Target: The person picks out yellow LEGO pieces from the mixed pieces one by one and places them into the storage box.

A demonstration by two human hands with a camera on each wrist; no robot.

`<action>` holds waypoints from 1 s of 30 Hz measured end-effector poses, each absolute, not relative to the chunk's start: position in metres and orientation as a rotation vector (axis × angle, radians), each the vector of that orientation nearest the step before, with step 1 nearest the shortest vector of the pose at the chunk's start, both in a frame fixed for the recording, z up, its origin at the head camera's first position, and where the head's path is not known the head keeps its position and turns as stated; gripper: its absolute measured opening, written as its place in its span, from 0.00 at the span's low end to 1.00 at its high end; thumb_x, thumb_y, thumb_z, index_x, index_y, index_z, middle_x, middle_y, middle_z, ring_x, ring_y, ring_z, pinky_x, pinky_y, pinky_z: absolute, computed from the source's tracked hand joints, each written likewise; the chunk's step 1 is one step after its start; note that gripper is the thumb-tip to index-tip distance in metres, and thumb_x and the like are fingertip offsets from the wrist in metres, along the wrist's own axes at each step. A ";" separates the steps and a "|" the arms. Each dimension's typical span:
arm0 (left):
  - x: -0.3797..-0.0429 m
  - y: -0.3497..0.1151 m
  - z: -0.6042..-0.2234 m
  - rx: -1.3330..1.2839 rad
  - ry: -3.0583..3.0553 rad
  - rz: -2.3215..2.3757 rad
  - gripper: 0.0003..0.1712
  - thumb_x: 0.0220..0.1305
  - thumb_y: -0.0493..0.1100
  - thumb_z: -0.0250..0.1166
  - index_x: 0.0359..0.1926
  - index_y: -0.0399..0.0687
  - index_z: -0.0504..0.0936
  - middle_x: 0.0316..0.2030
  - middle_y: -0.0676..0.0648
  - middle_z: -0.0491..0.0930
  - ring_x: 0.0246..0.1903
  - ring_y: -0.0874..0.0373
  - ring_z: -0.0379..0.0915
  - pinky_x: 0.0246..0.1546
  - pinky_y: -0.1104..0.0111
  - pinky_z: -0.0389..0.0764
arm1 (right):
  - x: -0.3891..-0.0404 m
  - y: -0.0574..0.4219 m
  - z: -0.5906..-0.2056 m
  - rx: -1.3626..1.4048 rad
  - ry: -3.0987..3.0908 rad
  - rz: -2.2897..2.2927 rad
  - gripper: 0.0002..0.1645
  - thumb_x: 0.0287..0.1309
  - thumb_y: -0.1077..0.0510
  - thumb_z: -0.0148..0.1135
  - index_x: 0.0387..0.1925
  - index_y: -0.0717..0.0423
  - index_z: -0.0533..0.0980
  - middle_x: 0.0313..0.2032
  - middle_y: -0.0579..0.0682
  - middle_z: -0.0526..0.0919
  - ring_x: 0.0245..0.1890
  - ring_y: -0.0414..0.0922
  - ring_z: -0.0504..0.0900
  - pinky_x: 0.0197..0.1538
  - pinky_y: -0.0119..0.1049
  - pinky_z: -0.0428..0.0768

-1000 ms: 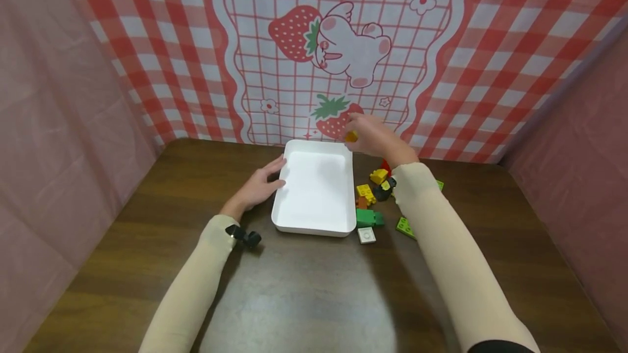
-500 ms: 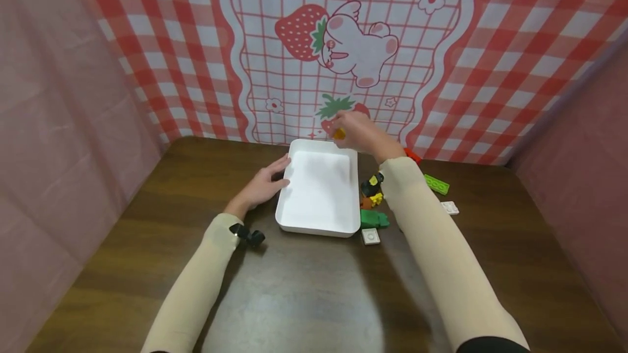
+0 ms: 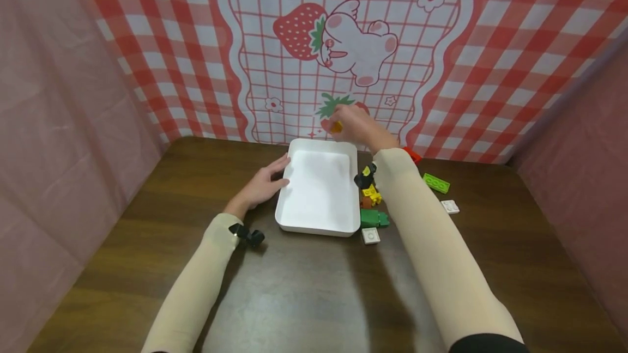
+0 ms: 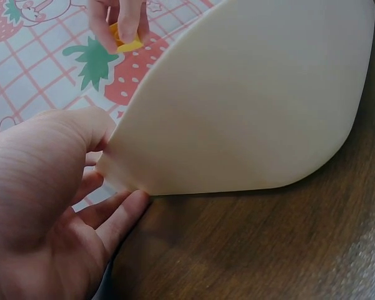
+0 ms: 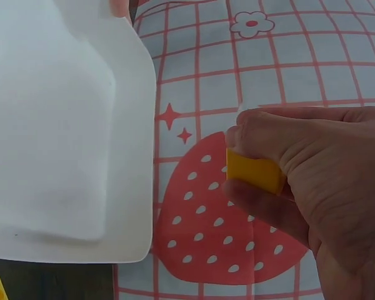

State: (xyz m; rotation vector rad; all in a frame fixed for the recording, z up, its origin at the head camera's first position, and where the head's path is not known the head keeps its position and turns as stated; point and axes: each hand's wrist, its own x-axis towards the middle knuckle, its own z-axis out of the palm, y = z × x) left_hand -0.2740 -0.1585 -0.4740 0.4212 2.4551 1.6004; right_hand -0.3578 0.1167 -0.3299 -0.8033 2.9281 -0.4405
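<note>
A shallow white tray [image 3: 319,200] lies on the brown table. At its far left side my left hand [image 3: 260,187] holds the wall, with thumb and fingers at the edge in the left wrist view. My right hand [image 3: 355,124] is raised just beyond the tray's far right corner. It pinches a yellow toy brick [image 5: 253,170] between thumb and fingers, which partly cover the brick. In the left wrist view this brick [image 4: 125,39] shows beneath the right fingertips, in front of the strawberry-print cloth.
Right of the tray are a green brick [image 3: 370,218], a white square piece [image 3: 370,236] and yellow bricks [image 3: 371,195]. Farther right lie a lime brick plate [image 3: 436,183], another white piece [image 3: 450,207] and a red piece [image 3: 412,154]. The checked cloth [image 3: 196,48] rises behind the table.
My right hand, with the yellow brick, has moved left and slightly up over the last second. The left hand has stayed at the tray; the view has shifted a little.
</note>
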 end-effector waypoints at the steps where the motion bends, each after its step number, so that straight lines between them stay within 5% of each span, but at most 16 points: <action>1: -0.274 -0.158 -0.474 0.422 2.456 1.600 0.40 0.84 0.35 0.60 0.89 0.41 0.58 0.93 0.44 0.48 0.94 0.42 0.41 0.92 0.42 0.51 | -0.358 0.117 -0.331 -0.802 2.930 -0.444 0.17 0.75 0.59 0.74 0.60 0.60 0.90 0.65 0.58 0.83 0.62 0.57 0.82 0.72 0.52 0.88; 18: -0.273 -0.158 -0.475 0.429 2.453 1.606 0.40 0.83 0.34 0.60 0.89 0.40 0.59 0.93 0.43 0.49 0.93 0.41 0.41 0.92 0.42 0.51 | -0.357 0.114 -0.359 -0.691 2.941 -0.502 0.20 0.71 0.68 0.74 0.62 0.60 0.88 0.74 0.58 0.80 0.70 0.58 0.80 0.77 0.54 0.84; 30: -0.275 -0.158 -0.475 0.441 2.453 1.611 0.39 0.83 0.34 0.60 0.89 0.38 0.59 0.93 0.42 0.49 0.93 0.40 0.42 0.92 0.41 0.53 | -0.354 0.108 -0.390 -0.673 2.890 -0.507 0.18 0.71 0.66 0.76 0.59 0.57 0.90 0.62 0.56 0.90 0.63 0.55 0.84 0.75 0.50 0.86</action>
